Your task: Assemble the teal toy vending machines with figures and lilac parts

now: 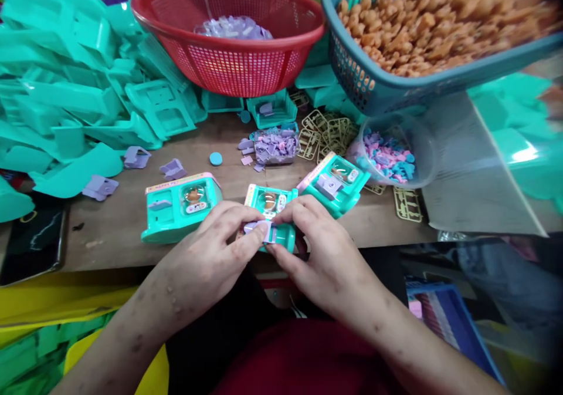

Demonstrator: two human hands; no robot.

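Left hand: the left hand (pixel 215 248) is curled at the near edge of the wooden worktop (pixel 114 219), thumb and forefinger pinching a small lilac plastic clip (pixel 260 229).
Right hand: the right hand (pixel 321 254) meets it from the other side, fingertips pinching the same lilac clip and resting against the toy body.
Held toy: a small teal plastic toy machine with a round clear window (pixel 270 207) sits between both hands at the worktop's front edge, the lilac clip pressed to its lower front.
Finished toys: a teal toy machine with a pink top (pixel 180 207) lies just left of the hands; another teal toy machine, tilted (pixel 336 182), lies just right of them.
Loose parts: a heap of lilac plastic pieces (pixel 273 146) lies behind the toys, a round blue cap (pixel 215 159) to its left, gold plastic sprue frames (pixel 328 132) to its right.
Clear tub: a clear plastic tub of pink and blue small pieces (pixel 389 154) stands right of the gold frames.
Baskets: a red mesh plastic basket (pixel 229 60) holds pale lilac parts; a blue mesh basket of orange figures (pixel 417 37) sits tilted at upper right.
Left pile: a heap of teal plastic shells (pixel 65 78) covers the worktop's left side.
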